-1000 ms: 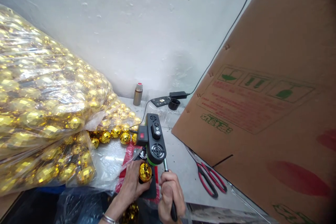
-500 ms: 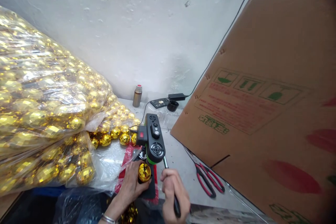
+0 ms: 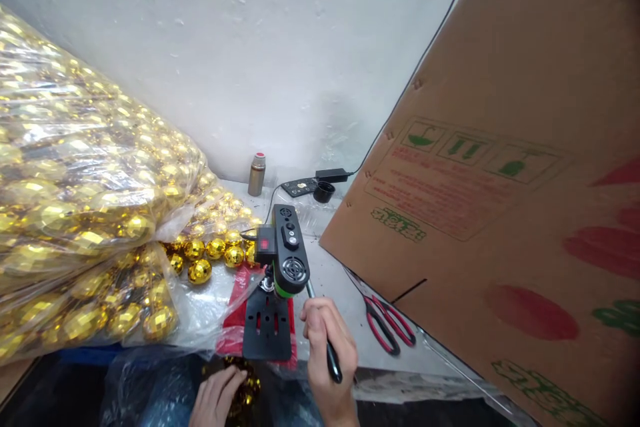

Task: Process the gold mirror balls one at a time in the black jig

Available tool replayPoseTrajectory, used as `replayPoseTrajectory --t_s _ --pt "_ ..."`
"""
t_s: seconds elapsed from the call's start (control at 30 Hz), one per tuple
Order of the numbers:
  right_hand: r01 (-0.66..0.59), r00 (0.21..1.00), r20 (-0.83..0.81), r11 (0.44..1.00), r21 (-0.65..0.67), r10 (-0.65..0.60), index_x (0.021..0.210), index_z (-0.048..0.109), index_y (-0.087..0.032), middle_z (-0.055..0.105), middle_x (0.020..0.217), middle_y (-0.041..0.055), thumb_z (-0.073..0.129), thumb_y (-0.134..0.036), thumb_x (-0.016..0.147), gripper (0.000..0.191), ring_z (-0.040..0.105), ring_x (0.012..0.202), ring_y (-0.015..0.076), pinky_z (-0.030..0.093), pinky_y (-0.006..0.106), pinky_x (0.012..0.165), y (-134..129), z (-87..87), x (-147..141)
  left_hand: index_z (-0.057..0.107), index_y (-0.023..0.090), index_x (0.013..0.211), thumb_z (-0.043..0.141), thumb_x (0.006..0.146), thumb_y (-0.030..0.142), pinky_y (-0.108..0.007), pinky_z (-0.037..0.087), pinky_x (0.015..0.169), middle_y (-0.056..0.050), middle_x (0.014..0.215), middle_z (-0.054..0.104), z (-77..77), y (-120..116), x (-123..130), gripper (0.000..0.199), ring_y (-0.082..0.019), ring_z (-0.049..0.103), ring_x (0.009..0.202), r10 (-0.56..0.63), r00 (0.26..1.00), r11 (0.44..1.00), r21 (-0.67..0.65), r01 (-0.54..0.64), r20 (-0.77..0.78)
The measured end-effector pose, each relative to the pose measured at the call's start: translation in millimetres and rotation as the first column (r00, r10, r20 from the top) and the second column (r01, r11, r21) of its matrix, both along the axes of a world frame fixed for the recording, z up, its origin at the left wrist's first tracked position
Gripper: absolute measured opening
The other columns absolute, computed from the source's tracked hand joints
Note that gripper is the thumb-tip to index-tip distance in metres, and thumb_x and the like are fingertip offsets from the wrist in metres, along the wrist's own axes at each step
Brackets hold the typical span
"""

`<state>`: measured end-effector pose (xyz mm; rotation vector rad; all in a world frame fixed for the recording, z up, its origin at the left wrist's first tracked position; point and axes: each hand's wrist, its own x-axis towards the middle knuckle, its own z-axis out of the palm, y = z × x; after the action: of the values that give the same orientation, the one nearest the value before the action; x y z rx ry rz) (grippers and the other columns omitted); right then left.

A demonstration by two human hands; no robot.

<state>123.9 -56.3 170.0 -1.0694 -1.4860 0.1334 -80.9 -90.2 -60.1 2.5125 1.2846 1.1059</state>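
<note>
A pale, pitted wall (image 3: 250,80) backs a brown cardboard box (image 3: 450,113) with red and green printing, tilted at the right, and a bulging clear plastic bag (image 3: 100,180) packed with shiny gold faceted balls at the left. Between them stretches a grey bench (image 3: 335,280), carrying a black press-like machine (image 3: 289,243) with round vents on top, a small switch box at its side and a flat slotted black base plate (image 3: 267,343) over red sheeting (image 3: 231,337). The person's right hand (image 3: 330,347) grasps the machine's metal lever by its black handle (image 3: 334,365), fingers curled closely around the grip. Below the bench's front edge, the left hand (image 3: 215,397) reaches to a cluster of gold faceted balls (image 3: 251,383), its fingers touching them; whether they pinch one cannot be told. Red-and-black-handled scissors (image 3: 387,321) lie right of the machine, their blades running beside the box. At the rear, near the wall, stand a metallic flask (image 3: 257,179) with a red-topped cap, a black oblong adapter (image 3: 331,175) on a cord and, just beside it, a round black cup (image 3: 325,192). One loose gold faceted ball (image 3: 200,271) sits nearest the front of several spilling beside the bag.
</note>
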Motion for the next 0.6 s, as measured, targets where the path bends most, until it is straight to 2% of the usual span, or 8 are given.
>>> replayPoseTrajectory --t_s 0.1,0.2,0.3,0.47,0.6 --pt "0.003 1.000 0.001 1.000 0.004 -0.003 0.083 0.048 -0.022 0.049 0.075 -0.0027 0.038 -0.008 0.101 0.025 0.048 0.065 0.0089 0.040 0.020 0.060 0.7 -0.6 0.0 0.067 0.026 0.128 0.064 0.091 0.056 -0.033 0.060 0.084 -0.010 0.113 0.077 34.3 28.5 9.9 0.047 -0.025 0.073 0.101 0.025 1.000 0.993 0.117 -0.025 0.002" --pt "0.006 1.000 -0.001 1.000 0.017 -0.006 0.083 0.048 -0.022 0.048 0.074 -0.0029 0.037 -0.008 0.101 0.025 0.048 0.065 0.0090 0.040 0.020 0.060 1.8 -2.8 0.5 0.073 0.027 0.118 0.055 0.098 0.050 -0.033 0.062 0.081 -0.010 0.112 0.076 55.6 53.8 22.2 0.034 -0.024 0.073 0.100 -0.014 0.998 0.986 0.165 0.004 0.064" --pt "0.005 1.000 0.015 1.000 0.028 -0.005 0.084 0.048 -0.022 0.049 0.075 -0.0029 0.037 -0.008 0.100 0.024 0.048 0.064 0.0089 0.040 0.020 0.059 3.6 -4.9 1.2 0.074 0.029 0.116 0.053 0.100 0.048 -0.034 0.064 0.081 -0.011 0.114 0.075 59.8 62.8 27.4 0.033 -0.023 0.074 0.101 -0.068 0.993 0.989 0.135 0.054 0.099" --pt "-0.002 1.000 -0.003 0.999 0.039 0.002 0.083 0.049 -0.022 0.049 0.074 -0.0031 0.037 -0.008 0.100 0.025 0.048 0.063 0.0086 0.040 0.020 0.058 11.0 -4.5 3.1 0.076 0.029 0.114 0.053 0.097 0.053 -0.042 0.066 0.080 -0.013 0.117 0.074 57.4 63.5 30.5 0.037 -0.028 0.074 0.102 -0.007 0.996 1.000 0.016 0.006 0.088" --pt "-0.017 1.000 -0.026 1.000 0.026 0.018 0.082 0.049 -0.022 0.049 0.075 -0.0032 0.037 -0.008 0.100 0.026 0.049 0.064 0.0086 0.041 0.019 0.059 20.1 -4.0 4.6 0.077 0.032 0.112 0.058 0.094 0.055 -0.049 0.065 0.081 -0.013 0.120 0.074 59.6 73.9 34.1 0.035 -0.031 0.073 0.105 0.010 0.997 0.996 -0.085 -0.003 0.081"
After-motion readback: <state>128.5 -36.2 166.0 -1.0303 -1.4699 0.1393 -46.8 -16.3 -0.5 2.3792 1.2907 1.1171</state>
